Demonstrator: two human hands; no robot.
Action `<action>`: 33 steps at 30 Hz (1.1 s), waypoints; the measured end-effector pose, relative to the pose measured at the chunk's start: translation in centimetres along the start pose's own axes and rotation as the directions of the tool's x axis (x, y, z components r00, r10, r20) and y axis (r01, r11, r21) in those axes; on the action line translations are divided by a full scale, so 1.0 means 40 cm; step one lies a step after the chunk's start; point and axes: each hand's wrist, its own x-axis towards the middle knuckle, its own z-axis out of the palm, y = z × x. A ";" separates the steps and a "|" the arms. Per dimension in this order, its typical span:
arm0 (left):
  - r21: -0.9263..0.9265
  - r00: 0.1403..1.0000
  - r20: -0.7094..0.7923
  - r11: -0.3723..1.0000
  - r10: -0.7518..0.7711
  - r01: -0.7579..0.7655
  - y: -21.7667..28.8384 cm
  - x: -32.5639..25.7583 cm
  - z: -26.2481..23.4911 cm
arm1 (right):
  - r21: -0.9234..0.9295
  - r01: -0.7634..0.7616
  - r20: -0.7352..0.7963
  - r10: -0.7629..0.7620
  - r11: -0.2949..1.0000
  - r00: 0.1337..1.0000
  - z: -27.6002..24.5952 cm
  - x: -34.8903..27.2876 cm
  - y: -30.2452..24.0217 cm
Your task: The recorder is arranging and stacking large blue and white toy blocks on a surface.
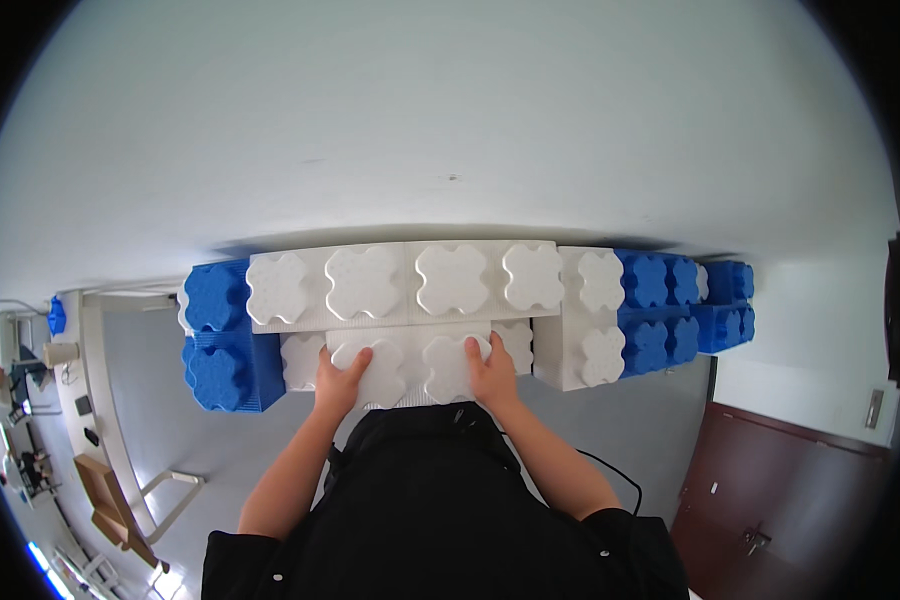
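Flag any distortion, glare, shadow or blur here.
Head view: fisheye bows the row of studded building blocks, corners go black; head view: bright strips glare at lower left, a soft shadow lines the wall behind the blocks; head view: left hand and right hand look fairly sharp.

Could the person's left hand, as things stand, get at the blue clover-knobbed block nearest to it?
Probably yes, but only after letting go: the left hand holds a white clover-knobbed block. Nothing visible seems to block its way sideways to the blue clover-knobbed block.
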 end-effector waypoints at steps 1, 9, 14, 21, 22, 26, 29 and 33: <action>0.004 1.000 0.018 1.000 0.010 -0.010 -0.010 0.004 0.004 | 0.005 -0.053 0.032 0.053 0.999 0.998 -0.004 0.001 -0.006; 0.070 0.994 -0.083 0.996 0.065 -0.060 -0.020 0.004 0.011 | 0.023 0.040 -0.100 -0.038 0.999 0.994 -0.077 -0.040 0.107; 0.199 0.914 -0.316 0.960 0.253 -0.197 0.024 -0.052 0.038 | 0.048 0.213 -0.075 -0.209 0.976 0.975 -0.335 -0.042 0.104; 0.690 0.704 -0.327 0.668 0.630 -0.277 0.025 -0.108 0.144 | -0.139 0.310 -0.254 -0.337 0.940 0.907 -0.652 0.115 0.204; 0.710 0.717 -0.315 0.655 0.622 -0.257 0.036 -0.123 0.173 | -0.128 0.313 -0.253 -0.336 0.941 0.907 -0.692 0.152 0.229; 0.857 0.739 -0.233 0.492 0.633 -0.152 0.114 -0.206 0.351 | -0.470 0.404 -0.181 -0.533 0.785 0.826 -0.805 0.253 0.319; 0.848 0.851 -0.101 0.493 0.515 -0.197 0.161 -0.235 0.460 | -0.706 0.334 -0.007 -0.478 0.624 0.878 -0.832 0.301 0.343; 0.898 0.827 -0.107 0.410 0.553 -0.159 0.136 -0.222 0.516 | -0.689 0.384 0.058 -0.481 0.615 0.875 -0.801 0.326 0.391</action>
